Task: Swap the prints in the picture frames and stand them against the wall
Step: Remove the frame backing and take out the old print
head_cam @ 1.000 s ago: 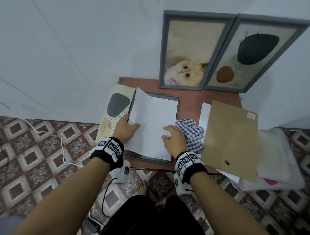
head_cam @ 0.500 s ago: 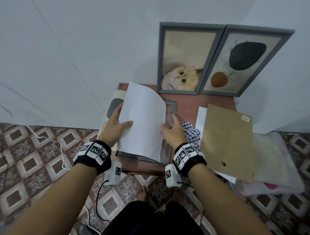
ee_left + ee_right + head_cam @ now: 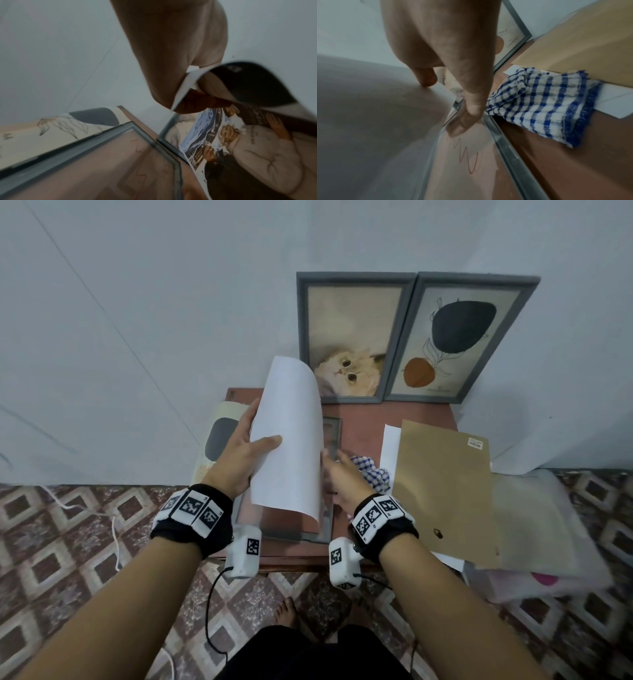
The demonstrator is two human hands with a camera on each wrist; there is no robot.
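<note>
On the worktop (image 3: 394,419), flat: one grey empty frame (image 3: 330,433). Above it, curled print (image 3: 291,436), blank back up, pinched by left hand (image 3: 239,453). Right hand (image 3: 339,474): relaxed, fingertip on frame glass. Against wall: cat frame (image 3: 352,337), abstract frame (image 3: 462,337).

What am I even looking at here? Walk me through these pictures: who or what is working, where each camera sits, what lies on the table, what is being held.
No machine here: a person works with bare hands. One camera sits on the head, looking down; one is strapped to each wrist, looking along the fingers.

The left hand grips a curled print, white back facing up; the left wrist view shows its printed side. The right hand rests a fingertip on the glass of the empty frame lying flat on the table.

Also there: a checked cloth, a brown backing board and a loose abstract print. Two framed pictures, cat and abstract, lean against the wall.
</note>
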